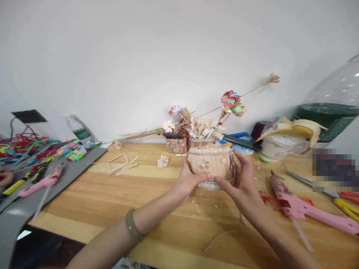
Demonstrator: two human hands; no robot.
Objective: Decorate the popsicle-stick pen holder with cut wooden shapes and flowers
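Note:
Between my two hands is a small craft-stick basket (214, 162), with a flower, a heart and string on its front and white lace along its bottom edge. My left hand (190, 177) grips its left side, thumb against the lower front. On the other side my right hand (241, 175) wraps the right end, its thumb also pressed near the bottom. The fingers behind the basket are partly hidden. Just behind it stand two decorated containers, a small one (176, 145) and one filled with sticks and lace (202, 141). A loose white flower (163, 161) lies to the left.
A pink glue gun (303, 207) and scissors (336, 201) lie at right, near a banana peel (297, 130) on a cup and a large bottle (331, 104). Thin sticks (123, 164) lie left. Another glue gun (45, 183) rests on the grey table beside another person's hand (5, 177).

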